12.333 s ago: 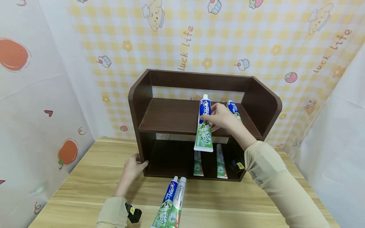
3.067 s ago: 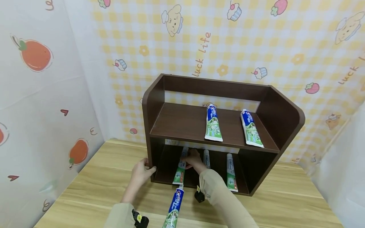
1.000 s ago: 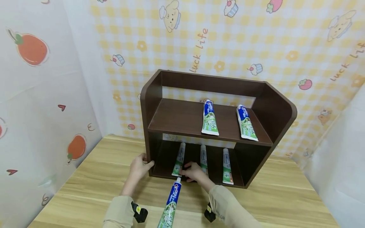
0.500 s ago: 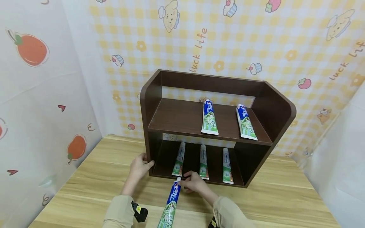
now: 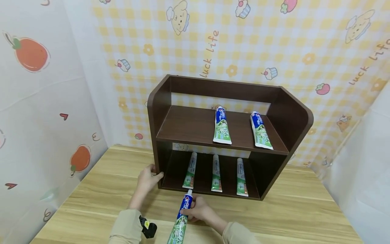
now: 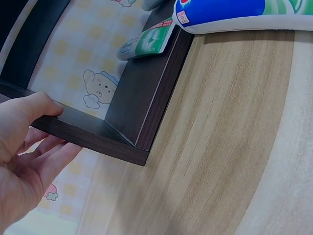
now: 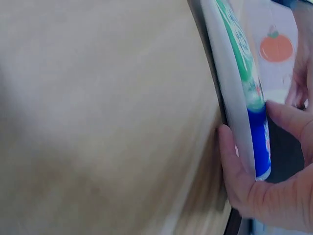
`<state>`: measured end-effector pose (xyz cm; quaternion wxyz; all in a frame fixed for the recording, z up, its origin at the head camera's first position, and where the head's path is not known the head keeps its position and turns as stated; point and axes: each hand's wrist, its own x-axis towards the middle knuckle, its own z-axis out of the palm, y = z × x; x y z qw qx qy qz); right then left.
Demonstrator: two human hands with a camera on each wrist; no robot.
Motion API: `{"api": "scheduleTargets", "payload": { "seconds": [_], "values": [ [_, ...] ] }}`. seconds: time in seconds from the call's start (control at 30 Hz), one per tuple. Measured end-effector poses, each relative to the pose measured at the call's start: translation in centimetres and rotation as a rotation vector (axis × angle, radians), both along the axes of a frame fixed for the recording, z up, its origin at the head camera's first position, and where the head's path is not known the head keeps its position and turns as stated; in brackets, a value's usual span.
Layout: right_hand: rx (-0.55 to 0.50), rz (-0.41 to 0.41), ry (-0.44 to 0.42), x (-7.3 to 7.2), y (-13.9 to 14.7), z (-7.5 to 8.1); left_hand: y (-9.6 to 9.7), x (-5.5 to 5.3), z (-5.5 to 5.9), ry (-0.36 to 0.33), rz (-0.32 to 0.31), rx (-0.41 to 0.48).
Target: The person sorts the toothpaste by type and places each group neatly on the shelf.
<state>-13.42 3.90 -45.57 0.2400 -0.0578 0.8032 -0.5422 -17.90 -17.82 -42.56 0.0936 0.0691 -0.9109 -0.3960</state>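
My right hand (image 5: 201, 210) pinches a blue-and-green toothpaste tube (image 5: 179, 225) near its cap end, in front of the shelf. In the right wrist view, thumb and fingers sit on either side of the tube (image 7: 242, 73); whether it is clear of the table I cannot tell. My left hand (image 5: 147, 178) grips the left side panel of the dark brown shelf (image 5: 225, 86), with the thumb on the inner face in the left wrist view. Two blue-and-green tubes, a middle one (image 5: 221, 127) and a right one (image 5: 261, 132), lie on the upper board.
On the lower board lie three grey-and-green toothpaste tubes, left (image 5: 190, 171), middle (image 5: 216, 174) and right (image 5: 241, 178), spaced apart. The shelf stands on a wood-grain table (image 5: 100, 203), with a patterned cloth (image 5: 128, 98) behind it.
One blue-and-green tube went onto the upper board and a grey-and-green one onto the lower left. My right hand then withdrew from the shelf and took hold of the front tube. Left hand stayed.
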Motion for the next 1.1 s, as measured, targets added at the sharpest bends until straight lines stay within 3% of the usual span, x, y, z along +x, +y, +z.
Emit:
{"api": "scheduleTargets", "payload": {
  "seconds": [0.23, 0.63, 0.83, 1.1],
  "values": [
    [0.025, -0.055, 0.027, 1.2, -1.2, -0.3, 0.0, 0.0, -0.1, -0.027, -0.014, 0.013],
    [-0.066, -0.176, -0.020, 1.7, -2.0, -0.7, 0.0, -0.1, -0.3, -0.037, -0.014, 0.010],
    [-0.032, -0.192, -0.052, 1.6, -1.8, -0.6, 0.2, -0.1, -0.3, -0.034, -0.015, 0.019],
    [-0.079, -0.159, -0.057, 1.9, -1.3, -0.1, 0.0, 0.1, -0.2, -0.042, -0.016, 0.028]
  ]
}}
